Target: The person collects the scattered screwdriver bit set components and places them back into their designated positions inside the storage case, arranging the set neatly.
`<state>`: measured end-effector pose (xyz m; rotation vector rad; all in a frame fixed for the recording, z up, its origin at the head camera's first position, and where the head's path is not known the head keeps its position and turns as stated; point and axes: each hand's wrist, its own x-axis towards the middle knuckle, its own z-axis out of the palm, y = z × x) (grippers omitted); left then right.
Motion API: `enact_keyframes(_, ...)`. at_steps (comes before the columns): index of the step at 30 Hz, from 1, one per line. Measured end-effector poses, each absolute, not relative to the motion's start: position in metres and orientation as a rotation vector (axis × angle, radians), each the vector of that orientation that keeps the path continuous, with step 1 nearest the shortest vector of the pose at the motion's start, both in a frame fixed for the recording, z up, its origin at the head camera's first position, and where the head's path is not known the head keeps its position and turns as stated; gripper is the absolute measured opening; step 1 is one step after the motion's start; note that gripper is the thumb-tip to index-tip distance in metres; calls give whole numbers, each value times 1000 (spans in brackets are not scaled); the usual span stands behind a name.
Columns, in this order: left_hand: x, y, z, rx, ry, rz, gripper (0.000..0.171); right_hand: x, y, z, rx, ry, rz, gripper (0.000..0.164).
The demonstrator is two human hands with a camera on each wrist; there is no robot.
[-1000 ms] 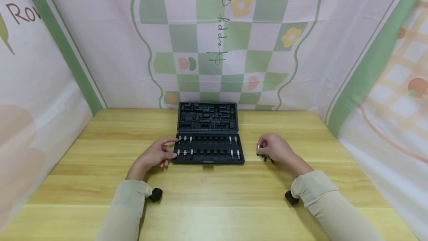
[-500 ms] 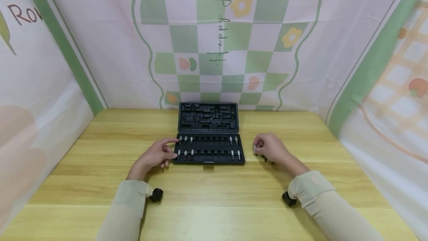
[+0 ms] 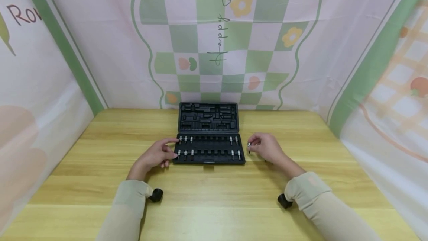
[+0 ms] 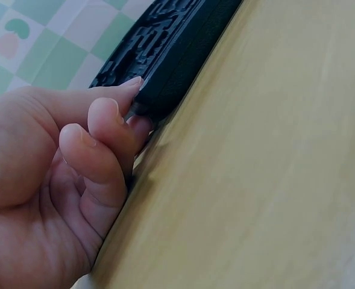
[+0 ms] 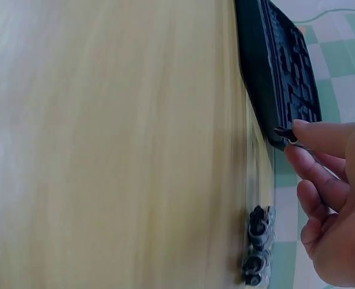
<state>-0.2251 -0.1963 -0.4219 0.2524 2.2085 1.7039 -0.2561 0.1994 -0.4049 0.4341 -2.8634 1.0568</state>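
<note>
An open black tool case (image 3: pixel 210 145) stands on the table, its moulded lid (image 3: pixel 208 117) tipped up at the back. Silver bit sockets with dark tips stand in two rows, filling the left and right ends; the middle slots hold none. My left hand (image 3: pixel 155 155) grips the case's left edge, thumb at the near corner; the left wrist view shows the thumb (image 4: pixel 114 96) on the rim and another fingertip below it. Just right of the case, my right hand (image 3: pixel 269 148) pinches one bit socket (image 3: pixel 249 147) between thumb and forefinger, dark tip (image 5: pixel 282 132) pointing down.
Several loose bit sockets (image 5: pixel 258 232) lie on the wooden table (image 3: pixel 207 203) under my right hand, mostly hidden by it in the head view. A patterned cloth (image 3: pixel 222 40) hangs behind and at both sides.
My right hand has moved left from the loose bit sockets toward the case, carrying one bit socket. The left hand and the case have stayed in place.
</note>
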Motion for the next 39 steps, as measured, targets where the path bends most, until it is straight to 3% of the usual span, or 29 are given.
enact_keyframes(7, -234, -200, -439, 247, 2232, 1699, 61, -254, 190, -403, 412, -2828, 1142, 11)
enact_keyframes(16, -234, -200, -438, 245, 2226, 1707, 62, -257, 179, -404, 358, -2841, 1063, 9)
enact_keyframes(39, -233, -200, -436, 249, 2222, 1703, 61, -256, 146, -411, 378, -2841, 1380, 6)
